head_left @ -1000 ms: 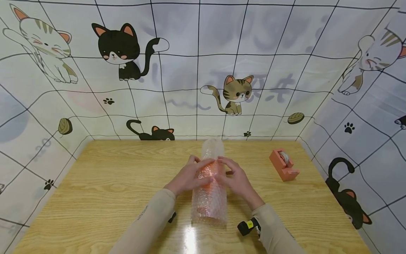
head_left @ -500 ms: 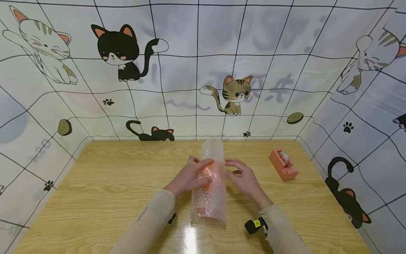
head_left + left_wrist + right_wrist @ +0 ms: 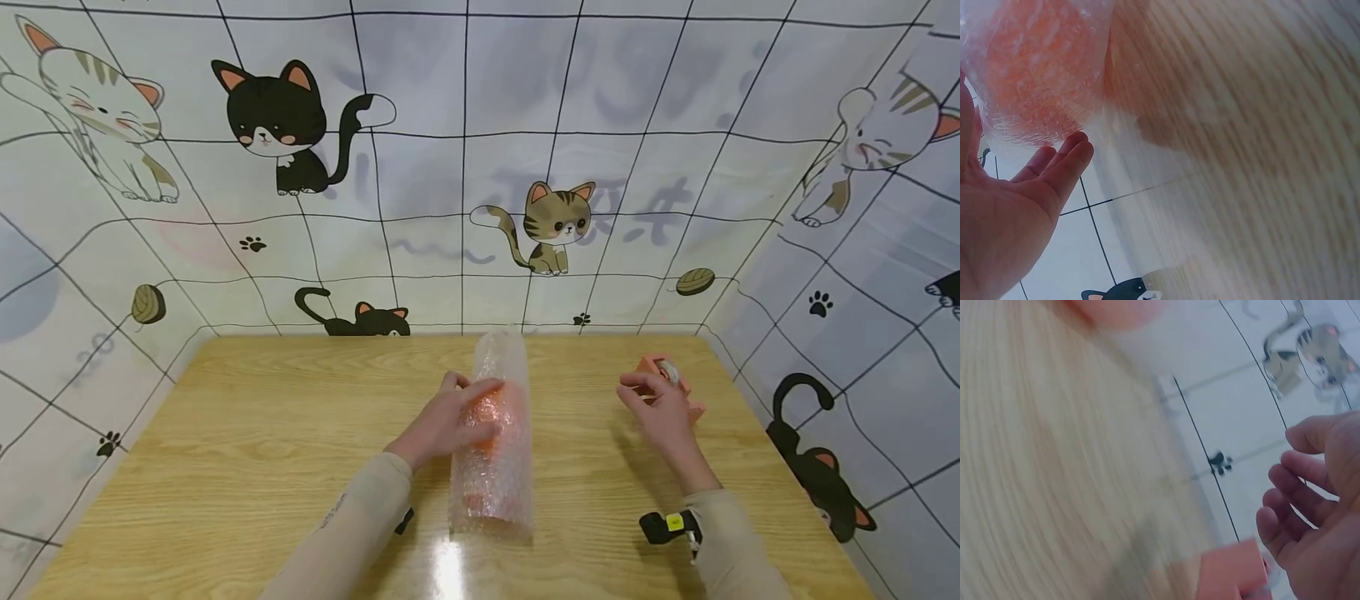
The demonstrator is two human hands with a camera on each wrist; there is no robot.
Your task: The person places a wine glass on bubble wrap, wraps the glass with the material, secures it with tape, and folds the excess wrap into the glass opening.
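One wood-grain worktop [image 3: 300,433], shiny at its near side, with a white cat-printed wall covering [image 3: 427,183] ruled in black lines behind and at both sides. Far left: a printed olive yarn ball [image 3: 148,304], then a black-and-white cartoon cat [image 3: 277,108] higher up. Next, the person's left hand [image 3: 438,421], beige sleeve [image 3: 348,521] behind it, laid on the left side of a clear bubble-wrap bundle [image 3: 495,487] with something orange inside. Left grip wide: thumb and one finger spread apart on top of the wrap, other fingers fairly straight along its side in the left wrist view. Bundle lies lengthwise near the middle of the worktop, its far end of wrap pale and its near end flared. Printed tabby cat [image 3: 558,229] on the wall beyond. Farther right, well apart from the bundle, the right hand [image 3: 660,412], fingers loosely bent, a gap below the thumb, grip holding nothing. Black wrist device [image 3: 663,527] with a yellow label just below. Coral-coloured tape dispenser [image 3: 1229,569] beside that hand, partly hidden behind it in the head view, roll of tape [image 3: 670,372] showing; cannot tell whether they touch.
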